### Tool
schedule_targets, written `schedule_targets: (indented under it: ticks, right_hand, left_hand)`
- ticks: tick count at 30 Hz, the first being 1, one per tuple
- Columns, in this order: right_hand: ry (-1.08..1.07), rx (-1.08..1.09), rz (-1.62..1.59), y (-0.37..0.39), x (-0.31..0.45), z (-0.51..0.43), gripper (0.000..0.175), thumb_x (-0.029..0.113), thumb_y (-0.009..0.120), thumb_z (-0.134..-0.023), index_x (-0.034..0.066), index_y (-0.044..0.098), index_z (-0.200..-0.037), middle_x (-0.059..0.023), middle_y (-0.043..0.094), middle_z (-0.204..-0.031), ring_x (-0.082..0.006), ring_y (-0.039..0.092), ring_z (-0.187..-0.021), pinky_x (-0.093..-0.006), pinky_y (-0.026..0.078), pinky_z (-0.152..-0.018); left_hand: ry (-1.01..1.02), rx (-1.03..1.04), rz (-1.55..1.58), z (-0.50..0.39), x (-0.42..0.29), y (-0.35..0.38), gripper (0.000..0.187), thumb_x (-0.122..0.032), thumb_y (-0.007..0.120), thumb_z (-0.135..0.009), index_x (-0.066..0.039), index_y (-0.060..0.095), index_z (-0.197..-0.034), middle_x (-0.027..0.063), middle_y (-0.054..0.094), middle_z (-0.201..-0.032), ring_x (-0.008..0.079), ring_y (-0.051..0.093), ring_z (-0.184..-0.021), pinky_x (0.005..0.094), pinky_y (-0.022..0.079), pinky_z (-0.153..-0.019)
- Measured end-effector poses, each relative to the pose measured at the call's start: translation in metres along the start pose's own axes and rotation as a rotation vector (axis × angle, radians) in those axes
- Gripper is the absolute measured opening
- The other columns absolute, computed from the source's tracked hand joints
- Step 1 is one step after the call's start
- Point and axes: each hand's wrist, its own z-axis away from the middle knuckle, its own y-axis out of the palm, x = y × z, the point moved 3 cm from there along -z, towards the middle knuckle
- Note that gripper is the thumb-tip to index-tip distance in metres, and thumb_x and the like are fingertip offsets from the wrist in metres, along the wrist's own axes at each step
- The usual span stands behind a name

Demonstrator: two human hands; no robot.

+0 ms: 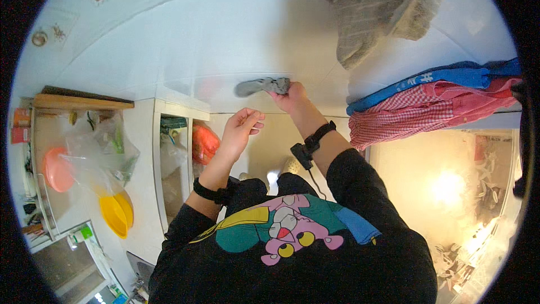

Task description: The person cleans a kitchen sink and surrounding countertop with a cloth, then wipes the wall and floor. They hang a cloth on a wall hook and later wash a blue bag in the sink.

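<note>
A small grey cloth [263,86], crumpled and a little blurred, is pinched in my right hand [287,95] at the centre, in front of a pale wall or panel. My left hand [245,128] is lower and to the left, with its fingers curled and nothing seen in them; whether the thumb touches the fingers is hard to tell. Both wrists wear black straps. Up at the right hangs a large grey-brown cloth [371,4].
Blue cloth [447,77] and red checked cloth [405,116] hang at the right. On the left are a white cabinet [158,143] with a red plastic bag [205,143], clear plastic bags [101,156], a pink basin [58,169] and a yellow basin [116,215].
</note>
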Motion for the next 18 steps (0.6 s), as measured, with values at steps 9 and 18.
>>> schedule_targets:
  ticks: [9,18]
  right_hand:
    - [-0.662,0.055,0.319,0.075,0.14,0.187,0.031,0.016,0.037,-0.098,-0.0026,0.049,-0.119,-0.0171,0.057,-0.119,-0.0325,0.056,-0.109,-0.046,0.045,-0.099]
    - [-1.225,-0.525,1.055,0.056,-0.05,0.05,0.054,0.004,0.058,-0.077,-0.0014,0.037,-0.126,-0.0176,0.05,-0.116,-0.0308,0.051,-0.104,-0.0397,0.042,-0.093]
  left_hand:
    - [0.103,0.056,-0.012,-0.006,-0.002,-0.052,0.02,-0.022,0.052,-0.096,-0.004,0.06,-0.098,0.002,0.065,-0.092,0.0103,0.058,-0.083,0.026,0.045,-0.077]
    - [0.012,0.253,-0.17,-0.008,0.006,-0.143,0.021,-0.024,0.053,-0.095,-0.005,0.061,-0.098,0.0029,0.065,-0.093,0.0123,0.06,-0.084,0.0267,0.047,-0.077]
